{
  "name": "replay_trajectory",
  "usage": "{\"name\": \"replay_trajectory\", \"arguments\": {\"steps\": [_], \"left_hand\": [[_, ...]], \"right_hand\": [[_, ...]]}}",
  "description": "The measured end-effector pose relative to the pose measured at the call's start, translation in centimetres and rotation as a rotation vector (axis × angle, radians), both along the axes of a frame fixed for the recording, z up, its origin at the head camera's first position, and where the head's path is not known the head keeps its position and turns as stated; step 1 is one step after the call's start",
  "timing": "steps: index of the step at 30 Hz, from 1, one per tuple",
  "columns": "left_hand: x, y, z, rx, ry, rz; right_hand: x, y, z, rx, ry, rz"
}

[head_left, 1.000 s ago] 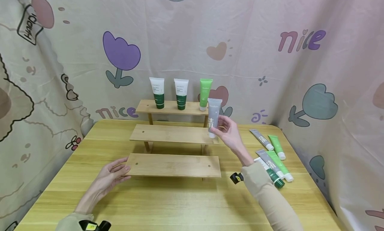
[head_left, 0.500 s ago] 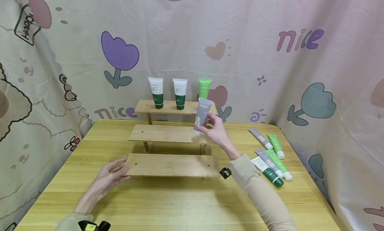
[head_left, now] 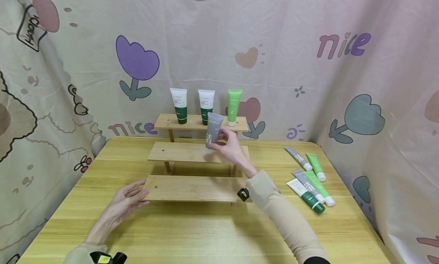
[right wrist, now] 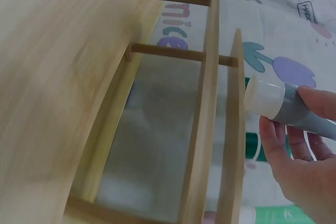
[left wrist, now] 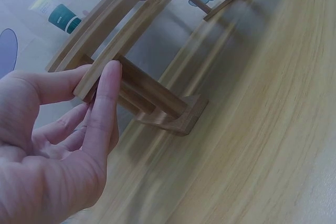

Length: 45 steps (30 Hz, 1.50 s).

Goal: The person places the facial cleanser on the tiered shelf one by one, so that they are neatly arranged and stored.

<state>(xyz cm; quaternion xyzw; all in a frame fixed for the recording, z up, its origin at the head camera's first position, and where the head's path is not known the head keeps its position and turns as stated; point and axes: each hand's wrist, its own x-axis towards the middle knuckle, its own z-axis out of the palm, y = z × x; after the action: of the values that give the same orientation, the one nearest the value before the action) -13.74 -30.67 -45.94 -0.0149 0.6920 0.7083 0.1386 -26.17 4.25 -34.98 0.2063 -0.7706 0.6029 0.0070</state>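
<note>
My right hand [head_left: 231, 146] pinches a grey squeeze tube [head_left: 214, 127] between thumb and fingers, its cap end down. In the head view the tube overlaps the middle shelf [head_left: 175, 152] of a three-tier wooden display stand [head_left: 199, 188]. The right wrist view shows its white cap [right wrist: 265, 97] close by a shelf edge. Thumb and fingers of my left hand [left wrist: 68, 135] grip the left end of the lowest shelf [left wrist: 131, 27]. Along the top shelf stand two white-and-green tubes, the left one [head_left: 179, 106] and the middle one [head_left: 206, 104], plus a light green tube [head_left: 234, 107].
On the table's right side lie more tubes: a grey tube [head_left: 298, 158] and a green tube [head_left: 316, 167] at the back, then a grey tube [head_left: 308, 184], a green tube [head_left: 319, 188] and a white-and-green tube [head_left: 306, 196] nearer. A patterned curtain [head_left: 281, 66] hangs behind the table [head_left: 192, 233].
My right hand has carried the grey tube leftward along the middle shelf, from its right end to nearer its centre, and the tube has tilted. My left hand stays on the lowest shelf.
</note>
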Motion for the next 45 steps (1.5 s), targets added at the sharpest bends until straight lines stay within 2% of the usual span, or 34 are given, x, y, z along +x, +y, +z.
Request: {"name": "replay_trajectory", "arguments": {"steps": [6, 13, 23, 27, 45], "left_hand": [[0.0, 0.0, -0.1, -0.01, -0.003, -0.02], [0.0, 0.0, 0.0, -0.016, -0.004, 0.0], [0.1, -0.1, 0.0, 0.026, 0.006, 0.005], [0.0, 0.0, 0.0, 0.014, 0.008, -0.002], [0.1, -0.2, -0.1, 0.036, 0.023, -0.014]], "right_hand": [[-0.4, -1.7, -0.2, 0.04, 0.025, 0.016], [-0.7, -3.6, -0.4, 0.093, 0.051, 0.04], [-1.3, -6.0, -0.8, 0.139, 0.049, 0.073], [-1.5, -6.8, -1.0, 0.151, 0.038, 0.082], [-1.7, -8.5, -1.2, 0.196, 0.043, 0.116]]}}
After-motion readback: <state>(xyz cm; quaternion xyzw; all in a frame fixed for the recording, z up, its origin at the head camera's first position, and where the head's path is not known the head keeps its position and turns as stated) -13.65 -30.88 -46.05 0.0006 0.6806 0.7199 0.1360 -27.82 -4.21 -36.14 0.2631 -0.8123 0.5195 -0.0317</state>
